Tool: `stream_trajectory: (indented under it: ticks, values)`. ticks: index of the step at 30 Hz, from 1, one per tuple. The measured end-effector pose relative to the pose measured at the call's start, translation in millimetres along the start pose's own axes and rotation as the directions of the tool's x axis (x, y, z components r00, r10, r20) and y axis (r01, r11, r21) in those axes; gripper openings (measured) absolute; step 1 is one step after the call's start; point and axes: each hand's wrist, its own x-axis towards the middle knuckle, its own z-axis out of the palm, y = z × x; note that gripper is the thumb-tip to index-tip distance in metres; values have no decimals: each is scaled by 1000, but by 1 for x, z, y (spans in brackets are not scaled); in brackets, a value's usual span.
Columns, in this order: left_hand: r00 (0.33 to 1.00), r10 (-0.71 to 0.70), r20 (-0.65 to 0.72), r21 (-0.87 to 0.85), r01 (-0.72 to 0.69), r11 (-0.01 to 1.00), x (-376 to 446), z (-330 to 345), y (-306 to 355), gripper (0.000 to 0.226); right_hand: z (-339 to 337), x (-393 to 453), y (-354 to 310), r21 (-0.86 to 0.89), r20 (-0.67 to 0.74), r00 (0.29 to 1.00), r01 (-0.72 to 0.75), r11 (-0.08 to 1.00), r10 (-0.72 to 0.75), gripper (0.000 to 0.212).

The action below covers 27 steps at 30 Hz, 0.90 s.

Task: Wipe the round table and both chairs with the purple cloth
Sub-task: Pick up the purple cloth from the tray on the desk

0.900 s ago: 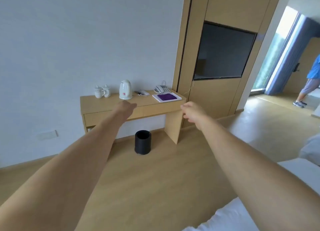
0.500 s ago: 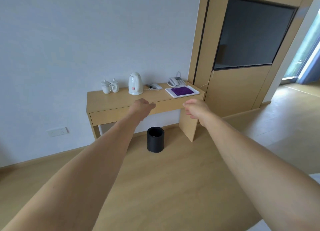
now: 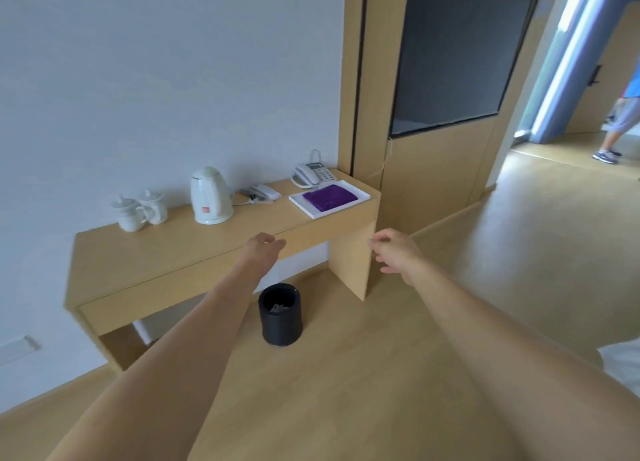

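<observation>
**Closing on the desk, cloth not yet in hand**

Nearing the wall, the view now fills with the wooden desk (image 3: 180,252), which sits larger and closer than it did a moment ago; the person has stepped in toward it, and the pickup looks to be the step in hand. No round table or chairs show, so the wiping itself has not begun.

A dark screen (image 3: 457,58) hangs in the wood panel beside the desk's right end. A black bin (image 3: 280,313) stands on the floor under the desk. On the back edge sit a white kettle (image 3: 211,197) and two lidded cups (image 3: 138,211), with a telephone (image 3: 313,175) at the back right corner.

The white tray (image 3: 301,204) lies at the desk's right end, and the purple cloth (image 3: 329,196) rests folded inside it, untouched.

Both arms reach forward. The left hand (image 3: 261,249) hovers over the desk's front edge, its grip loosely curled and holding nothing. The right hand (image 3: 394,252) hangs just off the right end, below the tray, fingers spread and relaxed, also empty.
</observation>
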Motion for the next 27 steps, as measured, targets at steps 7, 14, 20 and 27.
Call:
stream_trajectory:
  ticks: [7, 14, 20, 27]
  values:
    - [996, -3, 88, -6, 3, 1000, 148, 36, 29, 43, 7, 116, -11, 81, -64, 996, -61, 995, 66, 21]
    - [990, -38, 133, -56, 46, 997, 266, 89, 48, 42, 9, 240, -13, 59, -61, 992, -108, 992, 112, 33]
    - [990, -107, 97, -127, 119, 985, 374, 139, 67, 50, 16, 386, -18, -1, -4, 998, -65, 998, 65, 27]
    - [973, -223, 50, -240, 229, 944, 480, 183, 94, 42, 34, 528, -38, -80, 125, 990, -58, 995, 68, 43]
